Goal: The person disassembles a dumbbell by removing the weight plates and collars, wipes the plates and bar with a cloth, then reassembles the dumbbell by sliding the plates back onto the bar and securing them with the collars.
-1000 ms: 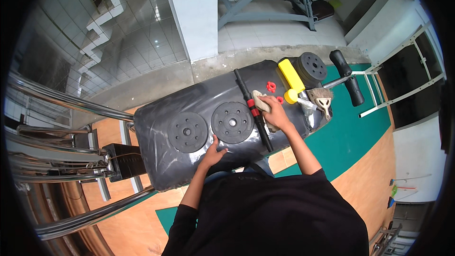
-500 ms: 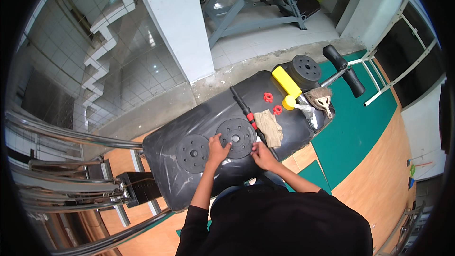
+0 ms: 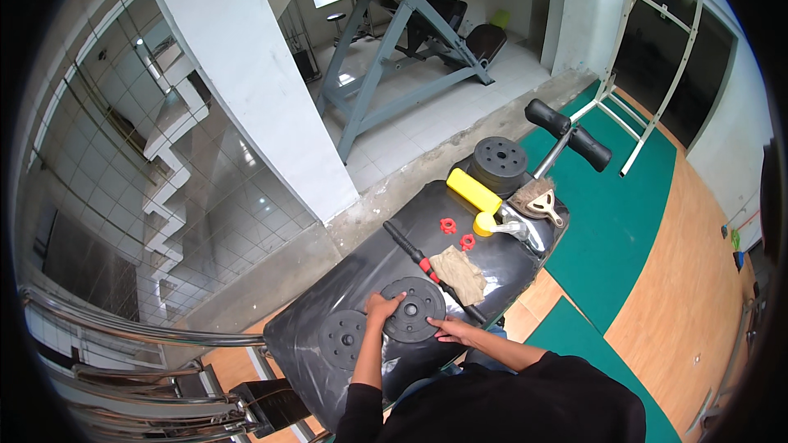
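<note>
A black round weight plate (image 3: 417, 295) with a centre hole lies on or just above the black padded bench (image 3: 328, 279). My left hand (image 3: 382, 308) is closed on its left edge, thumb on the top face. On the lower right edge, my right hand (image 3: 453, 331) grips it between thumb and fingers; the undersides of both hands are hidden. A second weight plate (image 3: 343, 340) lies flat to the left, partly behind my left forearm. Beyond the held plate are a black dumbbell bar (image 3: 402, 239) with red bands and a folded beige cloth (image 3: 460, 276).
Two red star collars (image 3: 447, 226), a yellow bottle (image 3: 474, 191), a yellow-lidded container (image 3: 484, 224), a brush (image 3: 538, 199) and stacked plates (image 3: 500, 157) occupy the bench's far end. Padded rollers (image 3: 568, 135) project past it. Metal rails (image 3: 148, 328) stand at left.
The view has tilted upward, so the bench sits lower in the picture. My right hand has come onto the plate's edge; before, it was beside it. My left hand has moved higher along the rim.
</note>
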Demonstrator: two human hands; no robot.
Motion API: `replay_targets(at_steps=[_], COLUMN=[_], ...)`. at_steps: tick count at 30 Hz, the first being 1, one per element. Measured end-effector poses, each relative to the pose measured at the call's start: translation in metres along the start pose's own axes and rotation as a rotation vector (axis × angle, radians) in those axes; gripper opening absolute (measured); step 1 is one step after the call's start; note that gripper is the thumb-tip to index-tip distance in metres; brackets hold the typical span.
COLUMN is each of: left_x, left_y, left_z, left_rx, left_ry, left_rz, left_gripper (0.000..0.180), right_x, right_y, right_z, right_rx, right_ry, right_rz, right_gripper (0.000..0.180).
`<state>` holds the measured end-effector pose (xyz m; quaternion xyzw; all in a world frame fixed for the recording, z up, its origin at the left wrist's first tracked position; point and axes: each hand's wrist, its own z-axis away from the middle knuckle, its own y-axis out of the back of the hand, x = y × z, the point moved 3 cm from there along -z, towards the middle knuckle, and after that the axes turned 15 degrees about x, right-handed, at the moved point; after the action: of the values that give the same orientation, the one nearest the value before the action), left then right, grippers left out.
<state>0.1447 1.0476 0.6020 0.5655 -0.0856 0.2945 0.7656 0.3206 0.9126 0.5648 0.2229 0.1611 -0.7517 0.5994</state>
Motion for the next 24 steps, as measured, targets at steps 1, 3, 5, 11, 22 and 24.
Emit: replay_targets(at_steps=[1,3,5,11,22,24], left_x=[0.002,-0.001,-0.007,-0.011,0.110,0.169], left_y=[0.005,0.016,0.028,0.091,0.127,0.121], left_z=[0.002,0.007,0.011,0.049,0.073,0.060], left_rx=[-0.015,-0.046,0.065,0.170,0.149,0.119], left_ry=[-0.016,-0.034,-0.070,-0.046,0.026,-0.027], left_rz=[0.061,0.177,0.220,0.502,1.021,1.082], left_gripper=[0.087,0.085,0.080,0.059,0.036,0.038], right_x=[0.001,0.005,0.001,-0.021,-0.175,-0.218], right_y=[0.002,0.000,-0.007,-0.015,0.062,0.098], right_z=[-0.001,0.006,0.020,0.034,0.118,0.107], right_rx=[-0.033,-0.107,-0.168,-0.167,0.008,0.068], right_ry=[0.014,0.033,0.066,0.354,0.837,0.896], right_rz=[-0.003,-0.004,-0.015,0.073,-0.011,-0.092], right_gripper=[0.062,0.070,0.070,0.056,0.034,0.032])
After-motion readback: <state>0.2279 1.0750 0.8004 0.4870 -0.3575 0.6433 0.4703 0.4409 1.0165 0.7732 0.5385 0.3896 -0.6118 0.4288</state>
